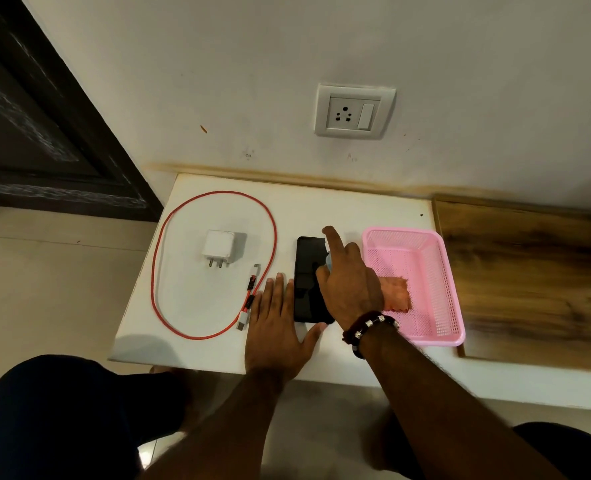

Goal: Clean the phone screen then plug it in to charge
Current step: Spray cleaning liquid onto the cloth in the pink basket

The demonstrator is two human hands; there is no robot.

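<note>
A black phone point(307, 271) lies screen up on the white tabletop point(197, 306). My left hand point(275, 327) rests flat on the table along the phone's left edge, thumb spread by its near end, holding nothing. Over the phone's right side, my right hand point(349, 282) is closed around a small pale spray bottle point(329, 262) that is mostly hidden, with the index finger raised over its top. A white charger adapter point(223, 249) lies inside the loop of a red cable point(217, 192) to the left. An orange cloth point(396, 292) sits in the pink basket point(456, 336).
A wall socket with a switch point(353, 112) is on the white wall above the table. A wooden board point(529, 271) adjoins the table at the right, beyond the basket. A dark door frame point(44, 133) stands at the left. My knees are below the table's front edge.
</note>
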